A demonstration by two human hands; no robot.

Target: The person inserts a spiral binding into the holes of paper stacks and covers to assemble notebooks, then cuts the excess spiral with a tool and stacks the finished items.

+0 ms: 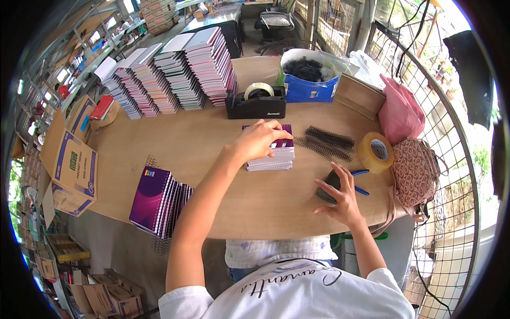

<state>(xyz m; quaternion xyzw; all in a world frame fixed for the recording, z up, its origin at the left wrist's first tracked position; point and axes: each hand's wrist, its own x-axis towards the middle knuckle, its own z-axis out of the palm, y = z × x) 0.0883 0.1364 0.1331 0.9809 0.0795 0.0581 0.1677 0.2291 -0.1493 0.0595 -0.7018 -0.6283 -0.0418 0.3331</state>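
My left hand (258, 139) rests flat on top of a small stack of purple notebooks (272, 158) in the middle of the wooden table (223, 196). Its fingers press on the top cover. My right hand (341, 198) reaches down onto a dark tool with blue handles (340, 183) near the table's right edge and touches it with spread fingers. Several black spiral binding coils (325, 142) lie just right of the stack.
A leaning row of bound purple notebooks (158, 201) sits at the front left. Tall notebook stacks (175, 74) line the back. A black tape dispenser (256, 101), a blue box of coils (308, 80), a tape roll (375, 152), a patterned bag (415, 173) and cardboard boxes (71, 165) surround the table.
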